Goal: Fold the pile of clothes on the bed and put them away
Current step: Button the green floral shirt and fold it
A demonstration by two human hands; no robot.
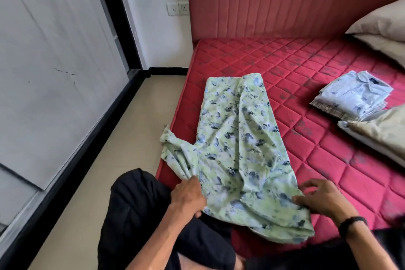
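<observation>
Floral garment (236,138) lies lengthwise along the left edge of the red mattress (317,160), partly folded, with 1 sleeve (173,149) hanging off the edge over the floor (105,160).

Left hand (188,195): fingers curled round bunched cloth where the sleeve meets the body, gripping it. Right hand (322,199): thumb and fingers pinching the near hem at its right corner.

Risks, as judged:
- The loose sleeve sits past the mattress edge; a slack left grip could let it slide to the floor and drag the body with it.
- The cloth is rumpled along the middle; folding over these creases would likely give an uneven bundle.
- Uneven pull between the 2 hands could skew the long edges.

Count:
- 1 garment in hand.
- 1 stack of folded shirts (352,96) on the mattress, well apart to the right; the top 1 is pale blue, at least 1 checked below, exact number cannot be told.
- 3 pillows (381,22) visible, partly cut off.
</observation>
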